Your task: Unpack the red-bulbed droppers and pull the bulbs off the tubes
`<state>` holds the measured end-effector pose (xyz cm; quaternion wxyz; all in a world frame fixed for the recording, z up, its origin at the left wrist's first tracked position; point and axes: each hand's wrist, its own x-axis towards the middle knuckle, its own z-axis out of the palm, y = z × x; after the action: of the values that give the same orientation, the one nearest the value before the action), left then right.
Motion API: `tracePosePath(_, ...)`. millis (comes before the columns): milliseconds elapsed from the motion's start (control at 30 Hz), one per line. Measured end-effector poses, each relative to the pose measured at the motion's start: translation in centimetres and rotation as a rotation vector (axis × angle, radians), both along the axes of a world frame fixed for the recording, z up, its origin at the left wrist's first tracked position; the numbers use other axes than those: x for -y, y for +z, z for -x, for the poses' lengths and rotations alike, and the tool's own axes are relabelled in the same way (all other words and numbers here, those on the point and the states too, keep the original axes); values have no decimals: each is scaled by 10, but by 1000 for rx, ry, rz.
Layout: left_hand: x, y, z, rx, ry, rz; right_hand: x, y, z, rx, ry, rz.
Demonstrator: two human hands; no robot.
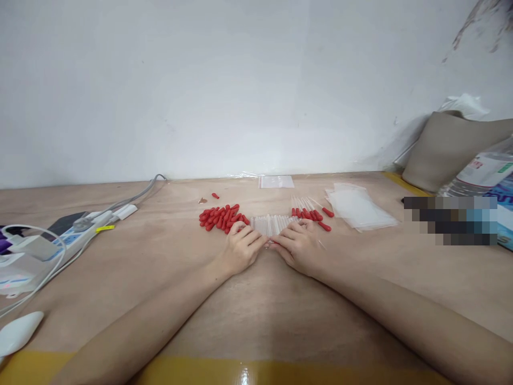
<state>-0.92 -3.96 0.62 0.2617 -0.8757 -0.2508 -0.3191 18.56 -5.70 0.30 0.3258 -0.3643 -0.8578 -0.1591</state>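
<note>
My left hand [243,248] and my right hand [298,247] meet at the middle of the table, fingers closed in a pinch. Between their fingertips a bit of red and something clear show, seemingly a dropper mostly hidden by the fingers. A thin clear tip sticks out right of my right hand. Just beyond the hands lies a row of clear glass tubes [272,223]. A pile of red rubber bulbs [218,217] is by my left hand. Several droppers with red bulbs [306,213] lie beyond my right hand.
Clear zip bags [360,207] lie to the right, with another bag [276,182] near the wall. One loose bulb [215,195] lies behind the pile. A power strip [72,238] with cables is at left; a water bottle [481,174] and grey-brown container [435,149] stand right.
</note>
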Motion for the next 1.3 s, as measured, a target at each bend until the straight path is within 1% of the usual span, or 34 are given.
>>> tracePosePath(133, 5, 2, -1, -44, 37, 70, 2, 0, 0, 46, 1, -73)
tracePosePath(333, 8, 3, 0, -14, 2, 130, 5, 2, -5, 81, 7, -235)
tracePosePath(467, 10, 3, 0, 10, -11, 223, 4, 1, -9, 127, 21, -339)
tracePosePath(533, 12, 2, 0, 35, -11, 270, 3, 0, -11, 132, 19, -355)
tracePosePath(633, 12, 1, 1, 55, -7, 320, 2, -1, -14, 118, 14, -306)
tracePosePath(800, 13, 1, 1, 35, -13, 360, 3, -2, -19, 41, 48, -109)
tracePosePath(900, 16, 3, -2, 30, -19, 381, 6, -3, -22, 19, 80, -108)
tracePosePath(967, 18, 3, -3, 35, -24, 394, 7, -3, -24, 4, 107, -74)
tracePosePath(1067, 17, 1, 1, 42, -37, 418, 7, -2, -28, 8, 106, 52)
tracePosePath(1100, 15, 0, 5, 62, -40, 427, 6, -1, -31, 6, 74, 81)
tracePosePath(1167, 9, -2, 14, 164, -36, 440, -1, 3, -41, -48, -52, 91)
tracePosePath(1233, 1, -3, 22, 307, -10, 445, -13, 9, -55, -173, -223, 66)
tracePosePath(1300, -7, -5, 25, 402, 29, 443, -27, 16, -74, -303, -316, 101)
